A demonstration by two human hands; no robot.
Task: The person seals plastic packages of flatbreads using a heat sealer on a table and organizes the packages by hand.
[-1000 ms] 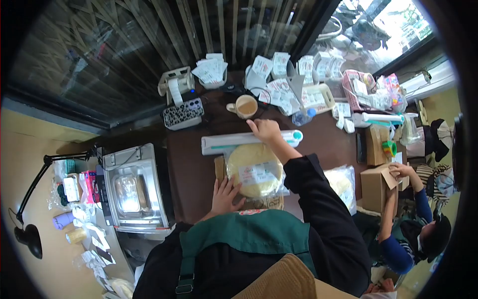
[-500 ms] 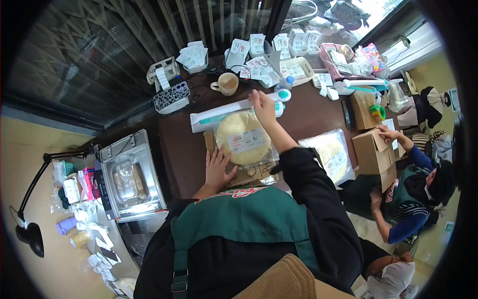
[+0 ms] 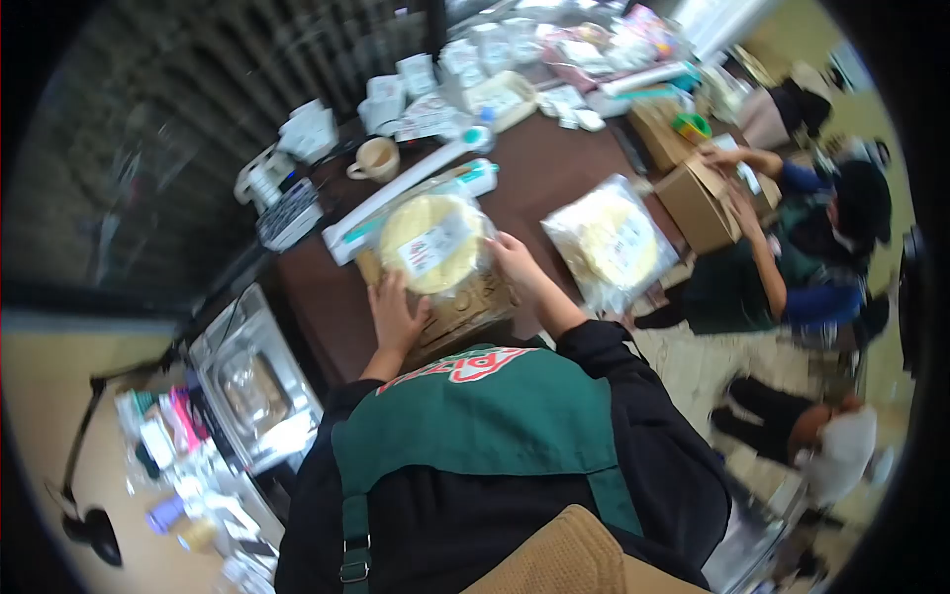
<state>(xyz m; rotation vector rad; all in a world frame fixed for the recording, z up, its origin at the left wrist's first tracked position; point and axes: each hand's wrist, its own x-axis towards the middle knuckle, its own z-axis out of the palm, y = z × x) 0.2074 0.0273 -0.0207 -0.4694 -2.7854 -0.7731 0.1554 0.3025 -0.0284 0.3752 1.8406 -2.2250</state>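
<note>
A clear plastic bag of round, pale flatbread-like discs (image 3: 421, 223) with a white label lies on a brown cardboard box (image 3: 460, 315) in front of me. My left hand (image 3: 396, 312) rests at the lower left of the bag and box, its fingers stretched out and spread. At the bag's right edge, my right hand (image 3: 520, 267) has its fingers bent against the plastic, gripping that edge; its thumb is hard to make out. A second bag of pale discs (image 3: 616, 243), also labelled, lies to the right on the brown table (image 3: 529, 183).
Behind the bag lie long white-and-teal sealer-like bars (image 3: 406, 188). A mug (image 3: 376, 158) and stacks of labels (image 3: 427, 117) stand farther back. On the right, a co-worker's hands touch a cardboard box (image 3: 698, 203). A metal tray (image 3: 252, 381) is at left.
My right hand has come down from the sealer-like bar to the bag's right edge. The view has turned and shifted. The co-worker's second hand has risen to their box.
</note>
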